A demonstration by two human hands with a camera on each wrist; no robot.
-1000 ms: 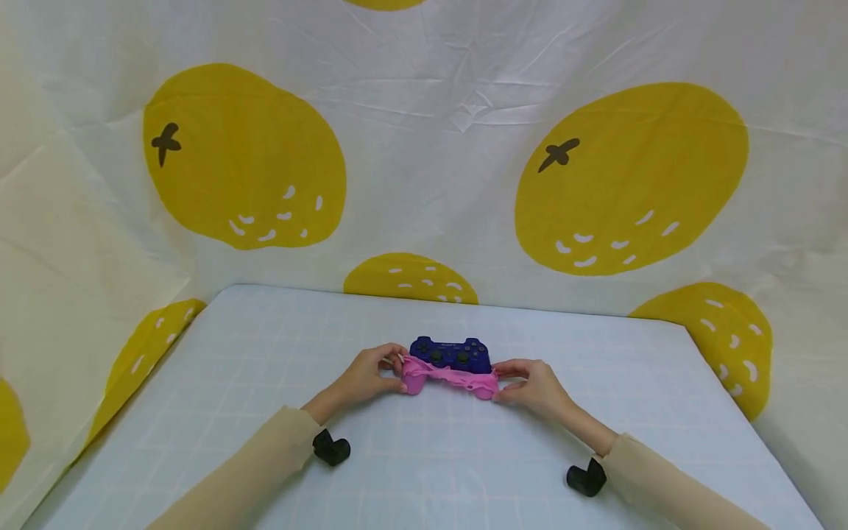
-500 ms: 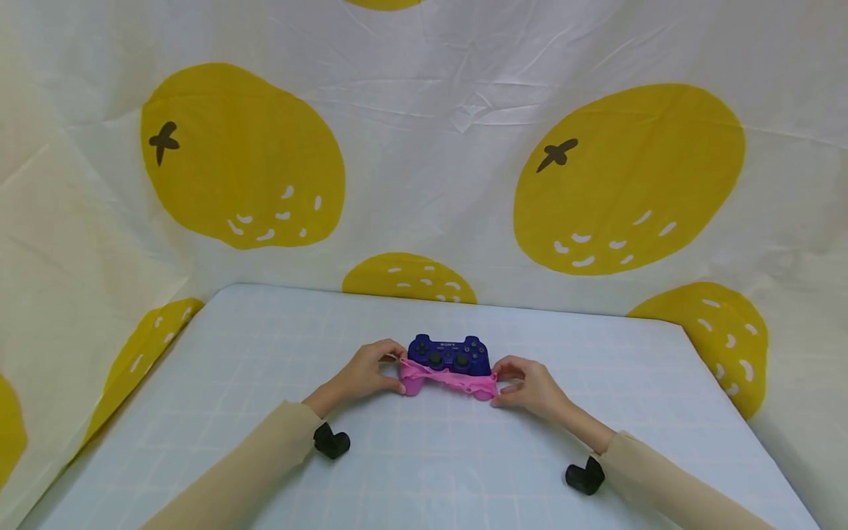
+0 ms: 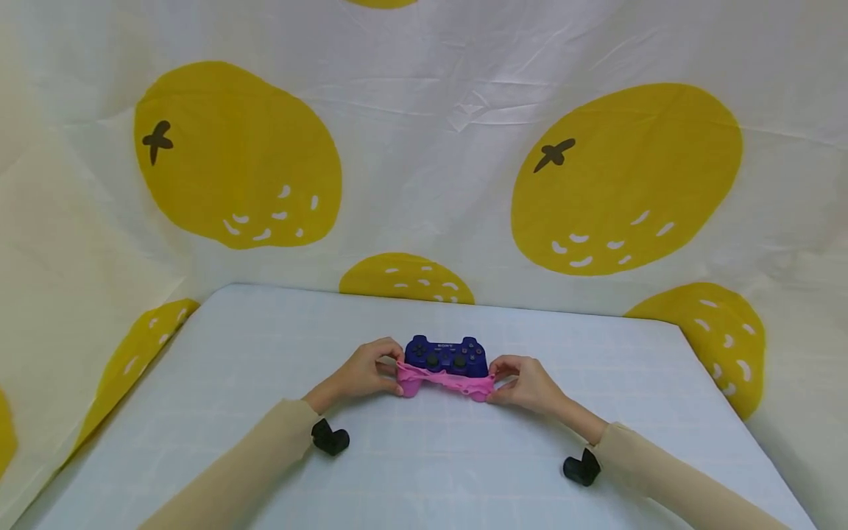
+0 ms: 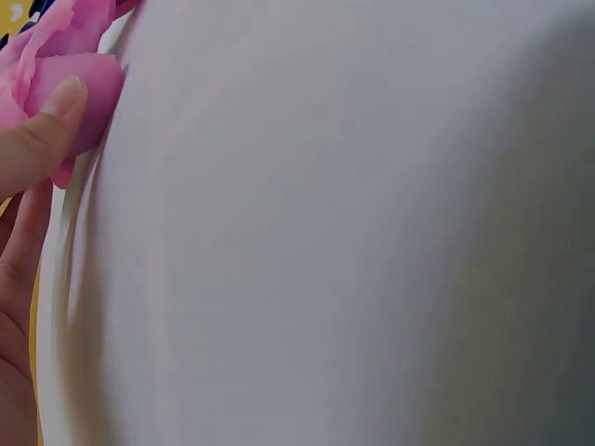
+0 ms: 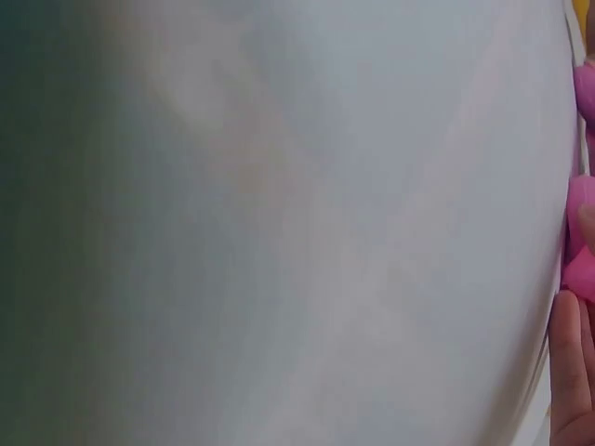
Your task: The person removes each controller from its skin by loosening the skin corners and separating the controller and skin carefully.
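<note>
A dark blue game controller (image 3: 445,355) lies on the table, its face with buttons and sticks turned up. Round its two handles sits a stretchy pink controller cover (image 3: 457,382), its rumpled edge running across below the sticks. At the left end my left hand (image 3: 364,372) pinches the cover between thumb and fingers; its thumb presses the pink handle part (image 4: 98,102) in the left wrist view. My right hand (image 3: 532,386) pinches the other end. Only slivers of the pink cover (image 5: 581,209) and of that hand show at the edge of the right wrist view.
The table (image 3: 424,464) has a pale checked cloth. Behind it and to the sides hangs a white curtain (image 3: 430,147) with big yellow fruit prints. A small black device (image 3: 330,437) is by the left cuff, and another black device (image 3: 581,468) by the right one.
The cover's edge lies a little lower on the controller, and the sticks show more fully. Hands and controller appear slightly further left, as does the whole background. Both hands keep their hold.
</note>
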